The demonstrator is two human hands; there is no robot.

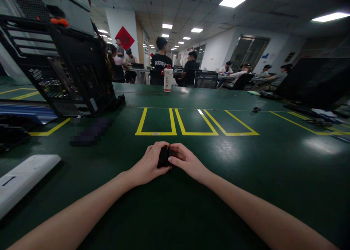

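Note:
Between my two hands is a small, black, box-shaped object (163, 157), low over the near middle of the green table (175, 206). My left hand (150, 164) wraps round its left side, with the thumb below and the fingers over the top. On the right side, the thumb and fingers of my right hand (188, 161) pinch at the object's edge. Much of it is hidden by my fingers, and its exact kind cannot be made out.
Yellow tape outlines (155, 134) lie beyond my hands, with a white and red bottle (167, 79) further back. A black computer case (79, 71) stands at left, near a white power strip-like bar (24, 177). Cables and a dark monitor (314, 76) are at right. Several people sit behind.

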